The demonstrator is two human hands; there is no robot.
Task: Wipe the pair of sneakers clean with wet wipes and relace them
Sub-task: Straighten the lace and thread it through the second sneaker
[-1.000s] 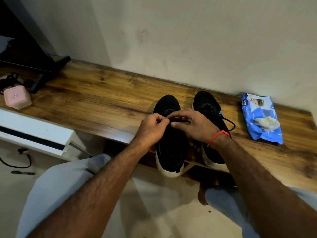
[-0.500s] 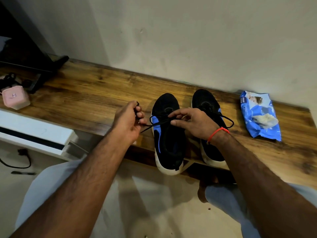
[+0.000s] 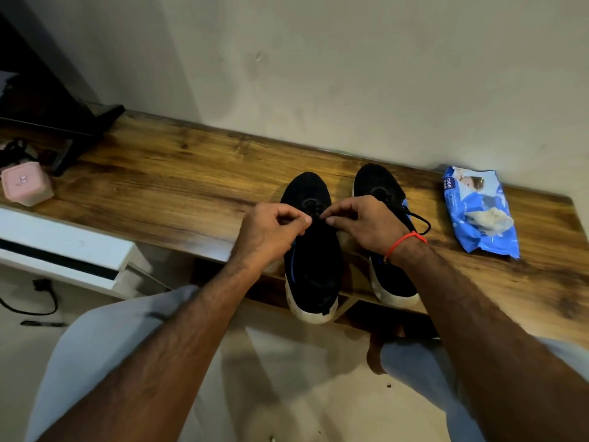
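Observation:
Two black sneakers with white soles stand side by side on the wooden shelf [image 3: 165, 186], toes toward the wall. Over the left sneaker [image 3: 314, 263], my left hand [image 3: 271, 229] and my right hand [image 3: 363, 220] meet at the lace area, each pinching the black lace with curled fingers. The lace between my fingertips is mostly hidden. The right sneaker [image 3: 379, 183] sits partly behind my right hand, and a loop of its black lace [image 3: 422, 223] trails off its right side. A blue pack of wet wipes [image 3: 479, 212] lies to the right.
A pink box [image 3: 27, 185] and a dark monitor stand [image 3: 73, 138] sit at the shelf's left end. A white unit [image 3: 60, 247] lies below the shelf on the left. The wall runs close behind the shoes. My knees are below the shelf edge.
My left hand, which had pulled the lace out to the left half a second ago, has come back over the left sneaker to meet my right hand. The shoes have not moved.

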